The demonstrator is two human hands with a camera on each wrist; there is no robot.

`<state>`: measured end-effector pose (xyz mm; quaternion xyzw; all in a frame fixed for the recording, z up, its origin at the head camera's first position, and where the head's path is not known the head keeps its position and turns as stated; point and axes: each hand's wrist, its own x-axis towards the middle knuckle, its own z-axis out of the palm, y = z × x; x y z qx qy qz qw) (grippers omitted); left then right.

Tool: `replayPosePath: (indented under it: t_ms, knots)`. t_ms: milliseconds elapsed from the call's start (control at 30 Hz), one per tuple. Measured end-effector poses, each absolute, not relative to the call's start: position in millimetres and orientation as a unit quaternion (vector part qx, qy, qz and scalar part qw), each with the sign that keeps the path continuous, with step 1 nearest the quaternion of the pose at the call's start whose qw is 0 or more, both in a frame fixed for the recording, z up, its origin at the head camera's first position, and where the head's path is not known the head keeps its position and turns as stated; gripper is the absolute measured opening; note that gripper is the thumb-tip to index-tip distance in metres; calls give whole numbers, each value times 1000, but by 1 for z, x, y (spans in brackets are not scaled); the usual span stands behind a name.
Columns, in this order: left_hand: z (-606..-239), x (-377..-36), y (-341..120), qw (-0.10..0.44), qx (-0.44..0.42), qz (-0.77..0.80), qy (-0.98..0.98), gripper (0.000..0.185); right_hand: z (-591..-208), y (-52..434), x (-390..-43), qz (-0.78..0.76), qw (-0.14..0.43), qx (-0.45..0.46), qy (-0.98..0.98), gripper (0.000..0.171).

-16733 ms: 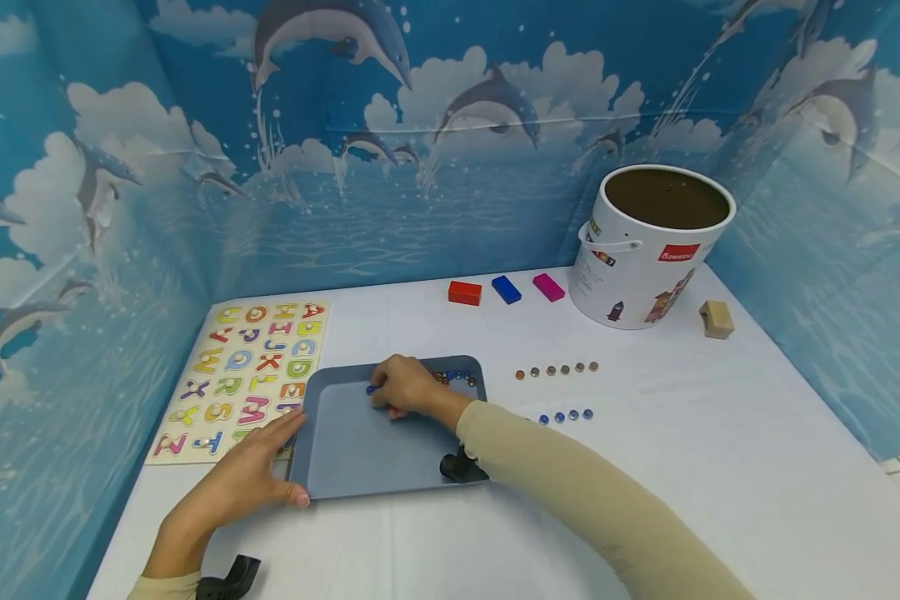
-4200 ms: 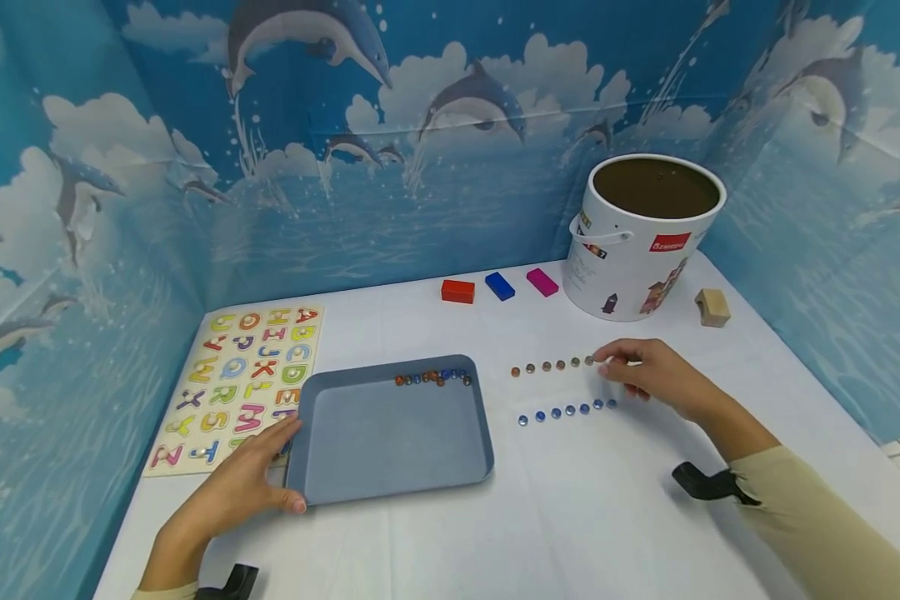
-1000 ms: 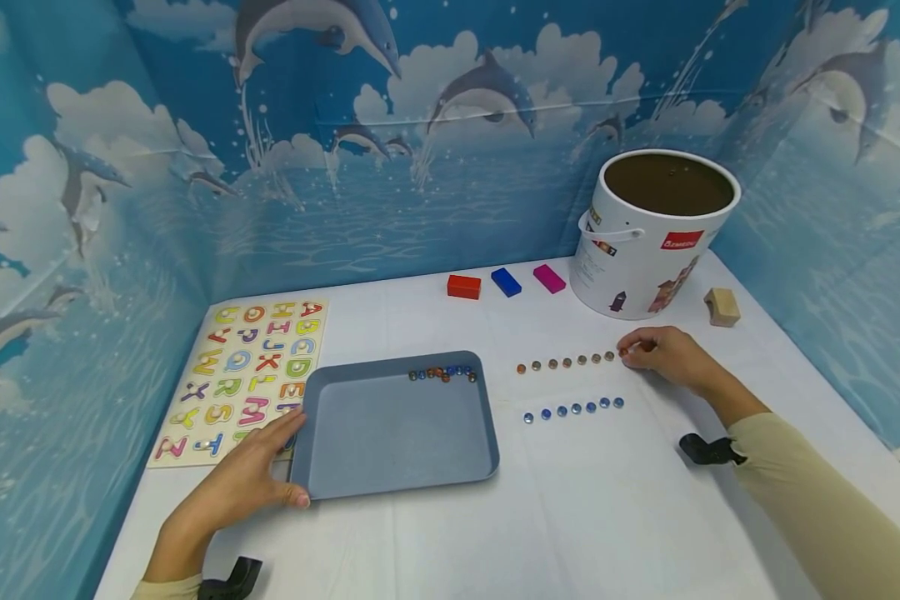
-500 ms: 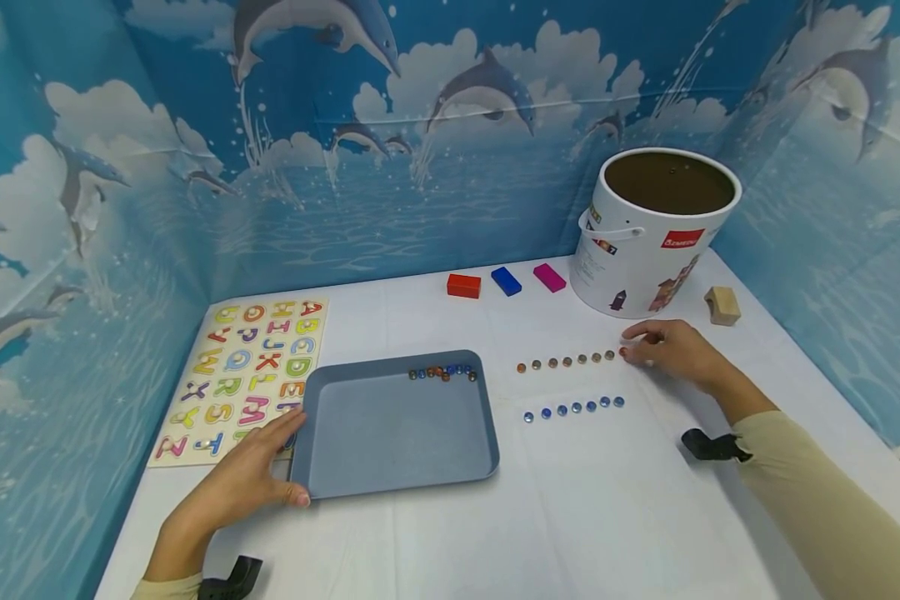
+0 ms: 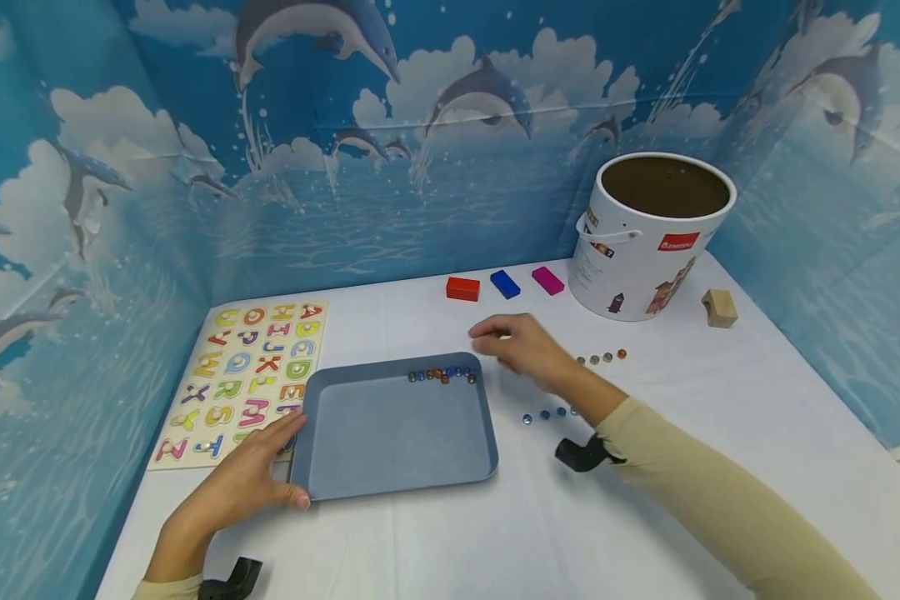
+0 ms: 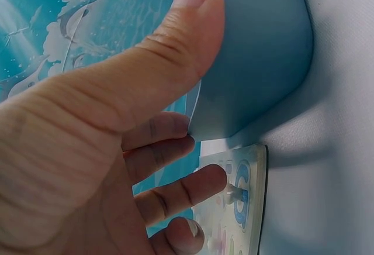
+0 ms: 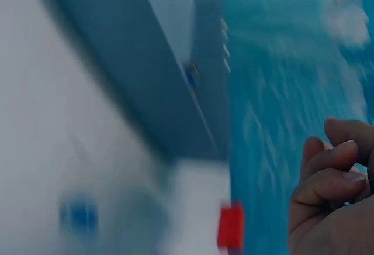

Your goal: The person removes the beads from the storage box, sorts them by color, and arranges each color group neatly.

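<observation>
- Since the half-second-earlier frame, the right hand (image 5: 521, 346) has left the end of the far row and come across to the tray (image 5: 390, 450), near its far right corner; the reddish bead (image 5: 622, 354) now lies exposed where its fingers were.
- We see bent fingers on that hand, but cannot tell whether they hold anything.
- Our left hand (image 5: 251, 467) rests relaxed, fingers spread loosely along the tray's left edge, thumb at the near corner.
- The tray is smooth, matte grey-blue, rectangular, with rounded corners; small glossy beads (image 5: 451, 372) cluster by its far right corner.
- Right of it, rounded blue beads (image 5: 545, 414) form a nearer row, partly hidden by our arm.
- A flat letter board (image 5: 236, 404) with knobbed pieces lies left.
- Behind sit red (image 5: 462, 289), blue (image 5: 505, 284) and pink blocks (image 5: 547, 281), a glossy white bucket (image 5: 645, 258) and a notched wooden block (image 5: 719, 308).
- Lightly creased white cloth (image 5: 435, 542) covers the table; a dolphin-printed curtain (image 5: 420, 225) surrounds it.
</observation>
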<state>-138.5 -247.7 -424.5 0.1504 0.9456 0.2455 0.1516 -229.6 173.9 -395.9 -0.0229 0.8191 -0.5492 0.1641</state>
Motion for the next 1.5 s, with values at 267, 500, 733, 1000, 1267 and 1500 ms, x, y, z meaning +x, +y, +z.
replayPosePath:
  t_ms: [267,500,733,1000,1267,1500]
  knots:
    - [-426,-141,-249,142,157,246,946,120,-422,77,-235,-480,242,-70,840,30]
    - [-426,-141,-250,136,158,248,946,119,-431,52,-242,-372,204,-109,899,19]
    - [-429,-139,-250,144,160,256,942,119,-437,47,-244,-327,203,-124,915,14]
    - [-429,-141,-249,140,164,253,943,119,-435,57,-241,-426,250,-130,860,4]
    - [-428,-140,-249,135,165,258,942,119,-406,119,-224,-587,261,-136,754,23]
    - [-426,-140,-251,140,159,254,944,120,-408,246,-204,-614,184,-69,765,40]
